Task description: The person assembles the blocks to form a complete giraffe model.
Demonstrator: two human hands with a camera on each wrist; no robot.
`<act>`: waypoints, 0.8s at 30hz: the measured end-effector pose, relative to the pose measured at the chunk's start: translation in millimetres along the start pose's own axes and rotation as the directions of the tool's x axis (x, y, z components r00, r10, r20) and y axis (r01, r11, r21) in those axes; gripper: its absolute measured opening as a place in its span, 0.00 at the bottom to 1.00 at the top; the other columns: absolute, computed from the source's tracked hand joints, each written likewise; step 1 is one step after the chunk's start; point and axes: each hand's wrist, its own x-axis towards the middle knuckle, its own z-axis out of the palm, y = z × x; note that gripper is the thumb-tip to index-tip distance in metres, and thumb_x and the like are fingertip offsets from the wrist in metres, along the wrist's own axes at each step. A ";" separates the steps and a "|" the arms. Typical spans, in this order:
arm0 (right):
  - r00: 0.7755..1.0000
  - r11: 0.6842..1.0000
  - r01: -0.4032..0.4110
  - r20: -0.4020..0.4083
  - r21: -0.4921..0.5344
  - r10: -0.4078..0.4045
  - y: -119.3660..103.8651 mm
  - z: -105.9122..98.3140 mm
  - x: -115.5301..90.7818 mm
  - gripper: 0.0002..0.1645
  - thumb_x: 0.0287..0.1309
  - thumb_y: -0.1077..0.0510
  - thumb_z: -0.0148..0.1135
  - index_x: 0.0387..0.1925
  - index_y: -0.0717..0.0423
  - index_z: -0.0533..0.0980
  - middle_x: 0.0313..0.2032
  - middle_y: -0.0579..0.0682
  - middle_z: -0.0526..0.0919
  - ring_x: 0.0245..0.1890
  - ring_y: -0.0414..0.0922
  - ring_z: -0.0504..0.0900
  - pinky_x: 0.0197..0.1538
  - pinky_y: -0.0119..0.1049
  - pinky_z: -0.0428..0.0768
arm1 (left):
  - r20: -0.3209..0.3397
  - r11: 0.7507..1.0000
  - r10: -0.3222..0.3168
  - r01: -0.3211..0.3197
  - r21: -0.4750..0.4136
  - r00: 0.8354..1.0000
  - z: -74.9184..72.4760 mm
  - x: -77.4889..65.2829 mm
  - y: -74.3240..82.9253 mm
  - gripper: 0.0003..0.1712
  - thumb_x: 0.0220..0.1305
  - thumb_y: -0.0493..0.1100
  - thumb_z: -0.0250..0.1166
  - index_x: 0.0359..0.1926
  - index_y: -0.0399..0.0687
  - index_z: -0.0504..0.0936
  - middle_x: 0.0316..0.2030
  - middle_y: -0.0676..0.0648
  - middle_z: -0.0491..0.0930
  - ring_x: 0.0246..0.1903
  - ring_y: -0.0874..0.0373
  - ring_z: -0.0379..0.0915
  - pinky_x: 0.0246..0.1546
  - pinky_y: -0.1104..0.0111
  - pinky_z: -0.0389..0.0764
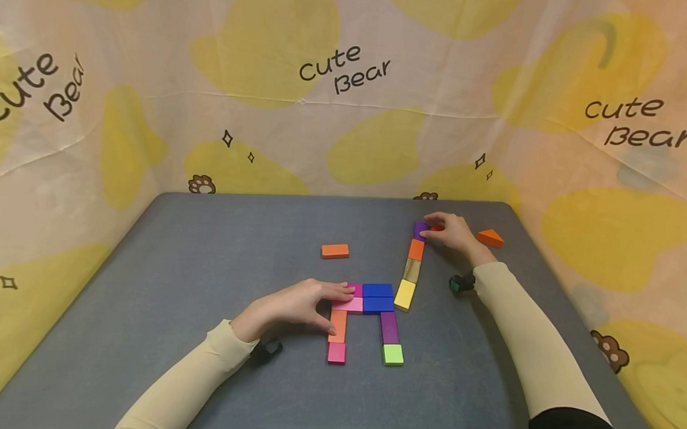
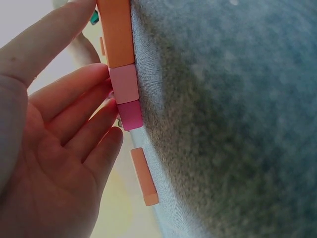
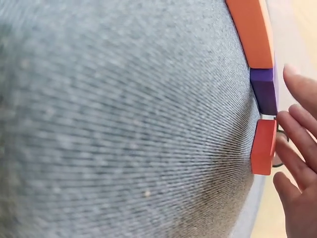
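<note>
My left hand [image 1: 297, 306] rests its extended fingers on top of a pink block [image 1: 355, 289] and a light pink block [image 1: 352, 305]. Its thumb lies at the orange block [image 1: 338, 321] below them. In the left wrist view the palm is uncurled. At the far right, my right hand [image 1: 455, 234] has its fingertips by the purple block [image 1: 419, 228] and the red block [image 3: 263, 147], which is mostly hidden in the head view. In the right wrist view its fingers hover close over both blocks, loosely bent; whether they touch is unclear.
Two blue blocks [image 1: 378, 291], a dark purple block [image 1: 390, 328], a lime block [image 1: 393, 354] and a magenta block [image 1: 336, 353] join the pink ones. A yellow block [image 1: 405, 295], wooden block [image 1: 412, 269] and orange block [image 1: 416, 249] form a slanted line. An orange triangle [image 1: 491, 238] lies right.
</note>
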 end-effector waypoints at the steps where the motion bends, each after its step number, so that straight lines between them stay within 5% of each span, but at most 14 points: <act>1: 1.000 1.000 0.004 -0.001 0.008 -0.004 -0.4 -0.6 0.2 0.31 0.57 0.51 0.66 0.59 0.60 0.72 0.57 0.61 0.76 0.59 0.58 0.72 0.62 0.54 0.68 | 0.001 1.000 -0.002 0.002 0.000 1.000 -0.1 -0.1 0.0 0.40 0.50 0.57 0.73 0.64 0.56 0.71 0.66 0.55 0.68 0.68 0.62 0.57 0.65 0.61 0.65; 24: 0.999 0.999 0.036 0.036 -0.014 -0.036 3.5 -1.5 11.3 0.26 0.54 0.53 0.68 0.55 0.56 0.76 0.54 0.58 0.80 0.56 0.56 0.75 0.60 0.52 0.71 | -0.004 1.000 0.004 -0.004 -0.002 1.000 0.1 -0.7 -0.3 0.40 0.50 0.56 0.73 0.64 0.55 0.72 0.66 0.54 0.68 0.68 0.63 0.58 0.65 0.62 0.66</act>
